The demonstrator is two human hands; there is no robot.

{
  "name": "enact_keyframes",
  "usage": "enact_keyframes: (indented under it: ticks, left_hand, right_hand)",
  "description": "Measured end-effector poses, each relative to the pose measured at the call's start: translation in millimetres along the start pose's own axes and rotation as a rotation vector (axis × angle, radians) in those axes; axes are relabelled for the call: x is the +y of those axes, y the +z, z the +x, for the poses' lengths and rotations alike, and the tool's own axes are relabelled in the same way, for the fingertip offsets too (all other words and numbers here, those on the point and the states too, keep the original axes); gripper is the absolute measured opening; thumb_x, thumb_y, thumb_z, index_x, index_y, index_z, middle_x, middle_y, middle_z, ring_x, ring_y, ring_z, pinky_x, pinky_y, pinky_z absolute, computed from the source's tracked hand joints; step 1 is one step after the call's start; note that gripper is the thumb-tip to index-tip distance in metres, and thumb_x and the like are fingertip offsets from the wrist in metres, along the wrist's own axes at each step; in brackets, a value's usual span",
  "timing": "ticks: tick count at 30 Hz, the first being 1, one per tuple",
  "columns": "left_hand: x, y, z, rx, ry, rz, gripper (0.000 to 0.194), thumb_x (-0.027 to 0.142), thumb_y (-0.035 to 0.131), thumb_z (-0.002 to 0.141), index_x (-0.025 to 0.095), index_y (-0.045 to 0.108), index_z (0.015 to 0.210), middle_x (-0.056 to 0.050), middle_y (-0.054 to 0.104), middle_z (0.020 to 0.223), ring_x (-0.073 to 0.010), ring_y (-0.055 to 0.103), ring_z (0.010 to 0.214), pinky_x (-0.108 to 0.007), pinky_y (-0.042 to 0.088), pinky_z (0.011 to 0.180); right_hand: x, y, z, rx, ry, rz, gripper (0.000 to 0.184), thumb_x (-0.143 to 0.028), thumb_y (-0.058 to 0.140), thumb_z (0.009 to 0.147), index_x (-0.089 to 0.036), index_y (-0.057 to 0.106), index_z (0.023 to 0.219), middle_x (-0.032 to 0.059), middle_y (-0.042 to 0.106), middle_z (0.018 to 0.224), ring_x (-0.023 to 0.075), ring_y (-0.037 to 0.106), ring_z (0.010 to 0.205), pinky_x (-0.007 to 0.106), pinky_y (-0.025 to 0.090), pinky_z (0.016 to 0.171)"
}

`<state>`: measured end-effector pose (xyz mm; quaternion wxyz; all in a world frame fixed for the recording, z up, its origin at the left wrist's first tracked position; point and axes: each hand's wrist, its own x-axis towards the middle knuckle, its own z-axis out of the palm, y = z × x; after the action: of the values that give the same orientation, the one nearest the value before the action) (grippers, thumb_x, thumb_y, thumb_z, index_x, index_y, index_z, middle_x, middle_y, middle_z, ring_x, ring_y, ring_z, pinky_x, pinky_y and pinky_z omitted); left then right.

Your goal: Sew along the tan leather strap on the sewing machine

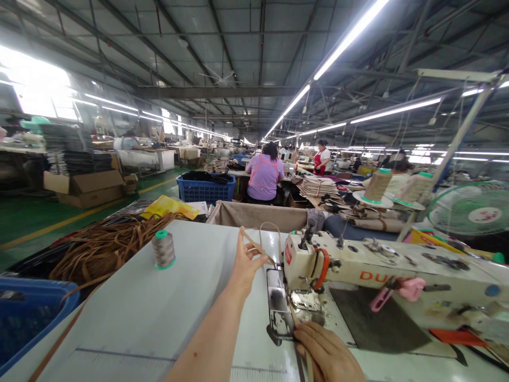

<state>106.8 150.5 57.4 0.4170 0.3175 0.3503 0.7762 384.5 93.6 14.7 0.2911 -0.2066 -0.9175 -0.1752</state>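
My left hand (245,260) reaches forward over the white table (159,313) and pinches a thin tan strap (262,245) that loops up behind the sewing machine's needle area. My right hand (326,353) rests at the near edge, fingers curled on the strap's near end just in front of the presser foot (300,300). The cream sewing machine (382,268) lies across the right side of the table. A grey thread spool (163,249) with a green cap stands to the left of my left hand.
A heap of brown straps (107,246) lies at the table's left, beside a blue crate (27,313). Thread cones (377,187) and a green fan (473,209) stand at the right. People sit at benches farther back; one wears a purple top (264,175).
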Motion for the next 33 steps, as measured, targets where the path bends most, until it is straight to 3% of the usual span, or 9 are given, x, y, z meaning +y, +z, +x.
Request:
enact_keyframes:
  ticks: [25, 30, 33]
  left_hand:
    - [-6, -6.8, 6, 0.064, -0.015, -0.070, 0.131, 0.021, 0.097, 0.060, 0.046, 0.021, 0.163, 0.000, 0.063, 0.113, -0.0221, 0.076, 0.102, -0.040, 0.058, 0.095]
    - [-7, -9.4, 8, 0.065, -0.023, -0.067, 0.131, 0.019, 0.098, 0.060, 0.043, 0.021, 0.164, 0.000, 0.064, 0.113, -0.0220, 0.076, 0.100, -0.041, 0.058, 0.095]
    - [-8, -10.6, 9, 0.063, -0.012, -0.051, 0.122, 0.018, 0.096, 0.063, 0.038, 0.027, 0.161, -0.001, 0.066, 0.112, -0.0218, 0.076, 0.101, -0.041, 0.057, 0.098]
  right_hand:
    - [-4, -4, 3, -0.015, 0.087, 0.089, 0.027, -0.031, 0.055, 0.110, -0.025, 0.073, 0.128, 0.0041, 0.079, 0.125, 0.0232, 0.077, 0.112, 0.034, 0.066, 0.092]
    - [-6, -4, 3, -0.022, 0.082, 0.071, 0.028, -0.032, 0.053, 0.110, -0.025, 0.073, 0.128, 0.0047, 0.079, 0.125, 0.0226, 0.077, 0.112, 0.034, 0.066, 0.092]
    - [-8, -6, 4, -0.032, 0.105, 0.094, 0.027, -0.031, 0.053, 0.110, -0.024, 0.074, 0.127, 0.0054, 0.079, 0.125, 0.0227, 0.077, 0.113, 0.035, 0.066, 0.093]
